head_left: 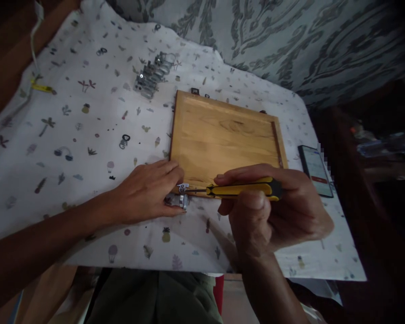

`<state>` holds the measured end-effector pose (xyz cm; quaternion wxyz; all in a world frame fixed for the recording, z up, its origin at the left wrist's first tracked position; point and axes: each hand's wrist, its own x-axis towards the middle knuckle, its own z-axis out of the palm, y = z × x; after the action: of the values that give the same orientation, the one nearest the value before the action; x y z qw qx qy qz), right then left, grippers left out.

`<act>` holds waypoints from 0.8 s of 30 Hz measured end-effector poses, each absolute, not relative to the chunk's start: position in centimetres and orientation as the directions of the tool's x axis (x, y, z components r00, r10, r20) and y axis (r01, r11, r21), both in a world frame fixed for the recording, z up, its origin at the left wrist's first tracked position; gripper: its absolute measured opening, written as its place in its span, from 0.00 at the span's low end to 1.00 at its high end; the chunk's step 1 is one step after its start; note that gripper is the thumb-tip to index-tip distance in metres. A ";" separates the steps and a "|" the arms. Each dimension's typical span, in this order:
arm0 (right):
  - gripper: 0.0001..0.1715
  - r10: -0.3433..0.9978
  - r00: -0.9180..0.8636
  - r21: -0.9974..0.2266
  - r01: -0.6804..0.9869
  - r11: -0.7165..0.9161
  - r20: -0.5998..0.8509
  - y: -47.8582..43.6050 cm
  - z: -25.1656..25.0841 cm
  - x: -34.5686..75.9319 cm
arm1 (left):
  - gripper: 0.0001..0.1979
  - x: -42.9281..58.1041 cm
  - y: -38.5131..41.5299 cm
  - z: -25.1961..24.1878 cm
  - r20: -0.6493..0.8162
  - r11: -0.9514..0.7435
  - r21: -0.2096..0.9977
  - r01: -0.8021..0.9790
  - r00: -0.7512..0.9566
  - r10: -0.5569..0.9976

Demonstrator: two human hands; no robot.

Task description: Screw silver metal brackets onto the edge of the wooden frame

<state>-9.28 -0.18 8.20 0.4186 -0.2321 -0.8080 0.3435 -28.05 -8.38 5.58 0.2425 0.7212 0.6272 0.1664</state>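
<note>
A white cloth (pixel 70 189) with little pictures covers the tabletop (pixel 202 252). The wooden board (pixel 222 139) lies in from the front edge, with lots of cloth on its left. On its right, a phone (pixel 317 173) lies near the side edge. The left hand (pixel 145 191) is half curled, thumb and fingers at a metal hinge (pixel 182 202) by the board's near left corner. The right hand (pixel 286 211) is wrapped around a yellow screwdriver (pixel 239 190), its tip at the hinge.

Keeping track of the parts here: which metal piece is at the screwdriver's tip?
The metal piece at the near-left corner of the wooden panel, by the left hand; the other metal pieces lie clustered farther back.
</note>
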 end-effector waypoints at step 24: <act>0.05 0.640 -0.476 -0.701 0.067 0.710 0.603 -0.4 8.6 -10.5 | 0.14 -28.0 -8.5 5.3 -0.023 -0.096 0.587 0.804 0.135 0.991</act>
<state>-10.47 -0.42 8.61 0.4621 -0.2207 -0.8009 0.3104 -27.98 -8.52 5.29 0.2399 0.7142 0.6280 0.1947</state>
